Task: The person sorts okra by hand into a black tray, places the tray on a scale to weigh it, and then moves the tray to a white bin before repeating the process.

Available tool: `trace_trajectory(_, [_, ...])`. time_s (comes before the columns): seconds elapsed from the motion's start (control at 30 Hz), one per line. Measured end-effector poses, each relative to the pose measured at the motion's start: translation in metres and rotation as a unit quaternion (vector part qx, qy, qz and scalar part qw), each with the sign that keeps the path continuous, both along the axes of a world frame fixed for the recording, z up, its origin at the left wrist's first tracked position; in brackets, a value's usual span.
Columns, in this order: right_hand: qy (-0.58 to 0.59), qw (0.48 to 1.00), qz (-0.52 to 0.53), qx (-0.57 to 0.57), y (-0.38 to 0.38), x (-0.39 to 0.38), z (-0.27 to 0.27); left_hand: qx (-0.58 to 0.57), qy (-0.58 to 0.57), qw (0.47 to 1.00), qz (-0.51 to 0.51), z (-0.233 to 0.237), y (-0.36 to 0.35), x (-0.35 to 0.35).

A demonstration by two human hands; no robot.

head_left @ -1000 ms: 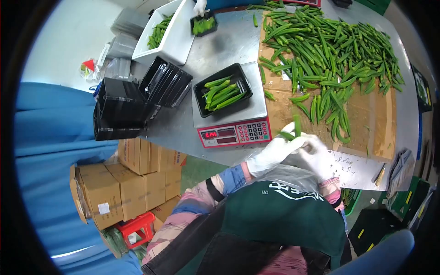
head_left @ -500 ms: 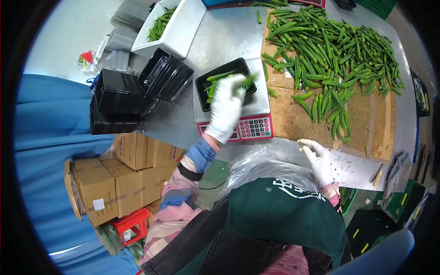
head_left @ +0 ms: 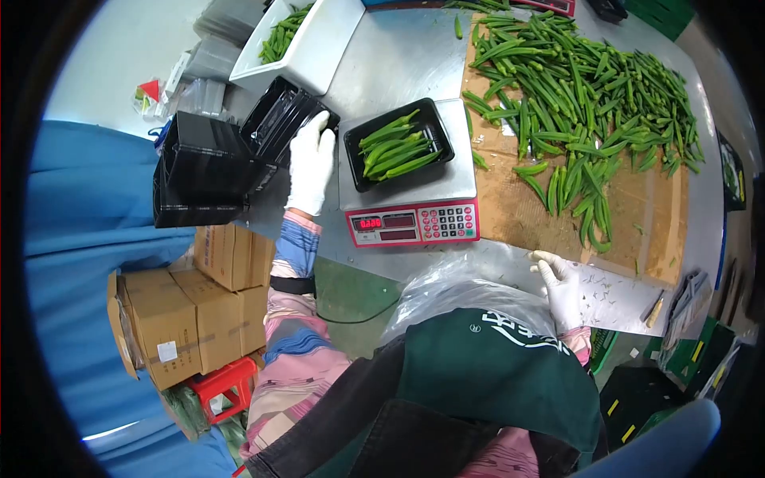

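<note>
My left hand (head_left: 311, 169), in a white glove, reaches to the stack of black plastic trays (head_left: 280, 119). Its fingers are stretched out and apart, with the tips at the stack's near edge. Beside it, a black tray (head_left: 356, 171) with several okra pods (head_left: 397, 151) sits on the red-and-silver scale (head_left: 378, 233), whose display is lit red. My right hand (head_left: 562, 291), also gloved, hovers by the table's front edge with loosely bent fingers apart and nothing visible in them.
A large heap of okra (head_left: 590, 95) covers much of a cardboard sheet (head_left: 645, 215) on the right. At the back left stands a white bin (head_left: 331, 48) holding more okra. A knife (head_left: 654, 309) lies near the front right edge. Cardboard boxes (head_left: 163, 319) are stacked below left.
My left hand has let go of okra over the tray on the scale and moved left to the black tray stack. My right hand has barely moved.
</note>
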State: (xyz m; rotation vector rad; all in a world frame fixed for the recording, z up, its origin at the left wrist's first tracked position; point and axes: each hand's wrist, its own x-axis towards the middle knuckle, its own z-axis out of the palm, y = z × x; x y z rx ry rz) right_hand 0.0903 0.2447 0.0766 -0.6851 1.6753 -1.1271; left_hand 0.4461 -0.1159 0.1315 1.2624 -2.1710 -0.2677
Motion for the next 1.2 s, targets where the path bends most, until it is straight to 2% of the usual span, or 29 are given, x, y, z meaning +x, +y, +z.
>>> trace_trajectory(0.07, [-0.010, 1.000, 0.001, -0.020, 0.007, 0.000, -0.022, 0.021, 0.051, 0.996, 0.068, -0.005, 0.005, 0.020])
trace_trajectory(0.2, [-0.005, 0.999, 0.033, -0.007, 0.001, 0.007, -0.026, 0.147, 0.181, 0.967, 0.105, -0.016, 0.014, 0.048])
trace_trajectory(0.27, [0.006, 0.999, 0.052, -0.005, -0.003, 0.010, -0.030, 0.183, 0.183, 0.959, 0.115, -0.020, 0.026, 0.049])
trace_trajectory(0.37, [0.014, 0.995, 0.079, 0.056, -0.011, 0.016, -0.023, 0.209, 0.181, 0.954, 0.116, -0.020, 0.040, 0.040])
trace_trajectory(0.5, [0.031, 0.993, 0.094, 0.059, -0.017, 0.022, -0.022, 0.265, 0.192, 0.941, 0.090, -0.033, 0.038, 0.042])
trace_trajectory(0.63, [0.038, 0.992, 0.088, 0.079, -0.016, 0.024, -0.032, 0.449, 0.179, 0.870, 0.093, -0.034, 0.047, 0.011])
trace_trajectory(0.67, [0.039, 0.992, 0.087, 0.082, -0.017, 0.026, -0.032, 0.500, 0.215, 0.837, 0.051, -0.041, 0.046, 0.005])
trace_trajectory(0.73, [0.031, 0.995, 0.070, 0.059, -0.011, 0.028, -0.047, 0.531, 0.258, 0.804, 0.076, -0.048, 0.037, -0.008])
trace_trajectory(0.8, [0.036, 0.996, 0.063, 0.045, -0.013, 0.031, -0.049, 0.525, 0.260, 0.809, 0.042, -0.043, 0.011, -0.017])
trace_trajectory(0.83, [0.080, 0.990, 0.076, 0.092, -0.015, 0.031, -0.041, 0.521, 0.259, 0.812, 0.040, -0.042, -0.005, -0.022])
trace_trajectory(0.93, [0.144, 0.982, 0.091, 0.083, -0.016, 0.033, -0.046, 0.490, 0.276, 0.826, 0.036, -0.043, -0.061, -0.040])
trace_trajectory(1.07, [0.144, 0.978, 0.080, 0.131, -0.025, 0.037, -0.015, 0.475, 0.340, 0.811, 0.033, -0.083, -0.154, -0.060])
trace_trajectory(1.1, [0.140, 0.979, 0.072, 0.129, -0.025, 0.038, -0.015, 0.486, 0.350, 0.796, 0.086, -0.091, -0.172, -0.070])
trace_trajectory(1.13, [0.136, 0.980, 0.063, 0.127, -0.024, 0.039, -0.015, 0.495, 0.380, 0.777, 0.085, -0.097, -0.180, -0.076])
trace_trajectory(1.2, [0.125, 0.984, 0.046, 0.120, -0.022, 0.041, -0.019, 0.536, 0.427, 0.728, 0.021, -0.139, -0.216, -0.070])
